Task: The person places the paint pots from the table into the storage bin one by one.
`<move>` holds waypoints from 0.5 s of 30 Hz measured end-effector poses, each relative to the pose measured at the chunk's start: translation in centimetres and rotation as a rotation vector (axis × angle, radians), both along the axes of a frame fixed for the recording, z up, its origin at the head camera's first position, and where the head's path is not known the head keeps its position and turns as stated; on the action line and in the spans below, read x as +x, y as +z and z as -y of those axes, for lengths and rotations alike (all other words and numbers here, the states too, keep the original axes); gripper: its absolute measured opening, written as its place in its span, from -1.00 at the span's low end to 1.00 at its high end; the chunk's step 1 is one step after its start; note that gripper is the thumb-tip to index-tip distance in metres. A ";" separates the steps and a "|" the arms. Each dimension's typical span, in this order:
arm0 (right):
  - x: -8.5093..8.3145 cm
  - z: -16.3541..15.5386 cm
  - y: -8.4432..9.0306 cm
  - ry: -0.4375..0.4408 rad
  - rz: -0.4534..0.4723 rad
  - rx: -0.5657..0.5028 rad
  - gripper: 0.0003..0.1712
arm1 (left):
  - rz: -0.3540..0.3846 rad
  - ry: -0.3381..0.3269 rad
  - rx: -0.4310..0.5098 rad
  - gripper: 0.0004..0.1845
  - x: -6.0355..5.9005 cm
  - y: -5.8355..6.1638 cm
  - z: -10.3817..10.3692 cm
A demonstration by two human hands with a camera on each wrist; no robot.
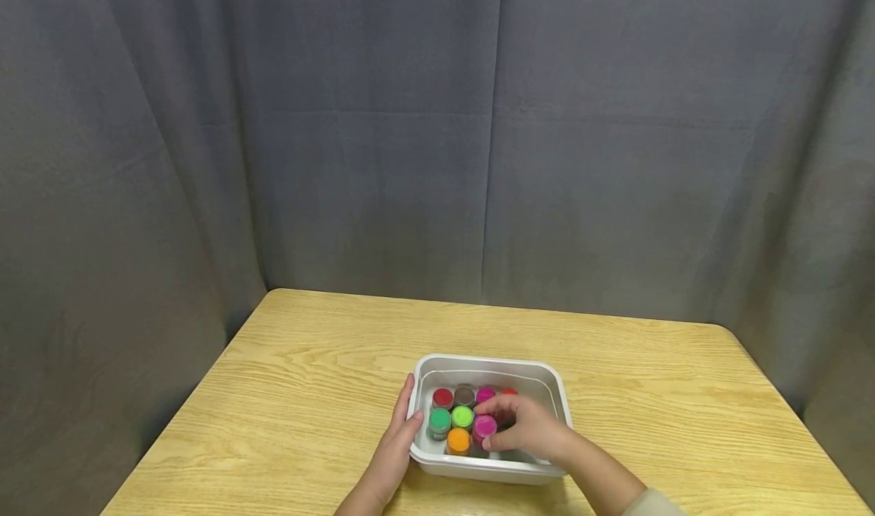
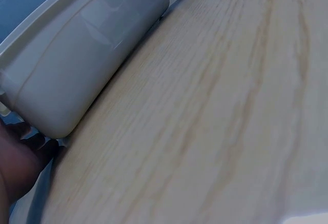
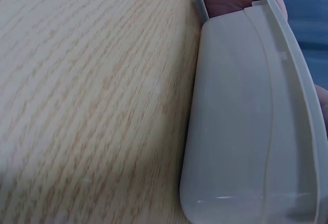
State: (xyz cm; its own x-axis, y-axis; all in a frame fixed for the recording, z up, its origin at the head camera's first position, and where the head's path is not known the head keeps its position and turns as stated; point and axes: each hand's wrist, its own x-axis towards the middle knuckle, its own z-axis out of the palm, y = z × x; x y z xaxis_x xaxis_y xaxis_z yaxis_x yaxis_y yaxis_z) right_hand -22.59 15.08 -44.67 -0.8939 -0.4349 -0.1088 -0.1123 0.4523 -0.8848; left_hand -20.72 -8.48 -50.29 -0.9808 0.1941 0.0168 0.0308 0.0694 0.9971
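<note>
Holding the white tub (image 1: 489,368) steady with my left hand (image 1: 396,444), its fingers straight and flat against the left wall, I pinch the magenta-lidded jar (image 1: 484,426) with my right hand (image 1: 529,427). This jar stands inside the tub among the other small jars, near the front, beside the orange one (image 1: 458,441). To do it well, I think I should lift straight up, because the neighbours stand very close, and keep the tub from sliding on the bench (image 1: 294,394).

Head view looks down from afar; wrist views (both low, close) share the bin (image 1: 489,466) wall.
</note>
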 end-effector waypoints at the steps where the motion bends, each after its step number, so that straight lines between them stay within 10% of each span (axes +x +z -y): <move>1: 0.0 0.0 0.0 0.001 0.008 0.005 -0.52 | -0.002 0.000 0.000 -0.37 0.0 0.0 0.0; 15: -0.1 0.5 -0.8 0.010 -0.008 0.058 -0.56 | -0.010 -0.007 0.012 -0.37 -0.1 -0.2 0.0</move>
